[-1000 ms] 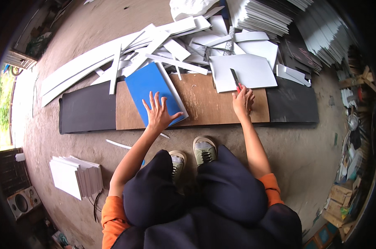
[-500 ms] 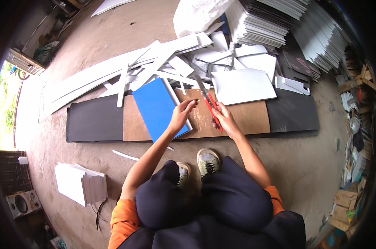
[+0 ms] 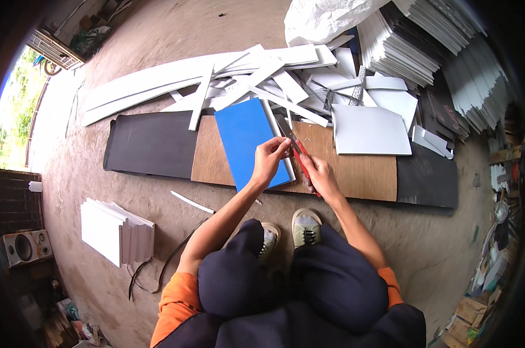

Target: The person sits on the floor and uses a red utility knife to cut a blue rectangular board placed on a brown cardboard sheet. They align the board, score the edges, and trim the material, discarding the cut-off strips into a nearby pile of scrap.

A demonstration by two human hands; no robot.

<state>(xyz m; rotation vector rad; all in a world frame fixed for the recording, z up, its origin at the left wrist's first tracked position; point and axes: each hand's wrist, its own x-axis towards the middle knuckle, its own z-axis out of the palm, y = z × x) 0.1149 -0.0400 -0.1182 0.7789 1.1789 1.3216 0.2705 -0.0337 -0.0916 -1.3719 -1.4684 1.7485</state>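
Note:
A utility knife [image 3: 301, 158] with a red handle and a long dark blade is gripped in my right hand [image 3: 321, 176], its blade pointing away from me. My left hand [image 3: 268, 158] is closed in a pinch right beside the blade; whatever its fingertips hold is too small to make out. Below my left hand lies a blue-faced board [image 3: 245, 139], slanted across a brown wooden board [image 3: 355, 171]. To the right, a white sheet [image 3: 371, 130] with a cut corner rests on that same brown board.
Black board [image 3: 149, 142] extends beneath the brown one. Beyond lie white offcut strips [image 3: 239, 87] and a white sack [image 3: 326, 20]. Stacked white sheets [image 3: 390, 55] stand far right. A white board stack [image 3: 117, 232] and black strap [image 3: 172, 264] are on the floor at left.
My left hand has come in to the knife and its fingers have closed into a pinch beside the blade. The view has shifted, so the boards appear farther right.

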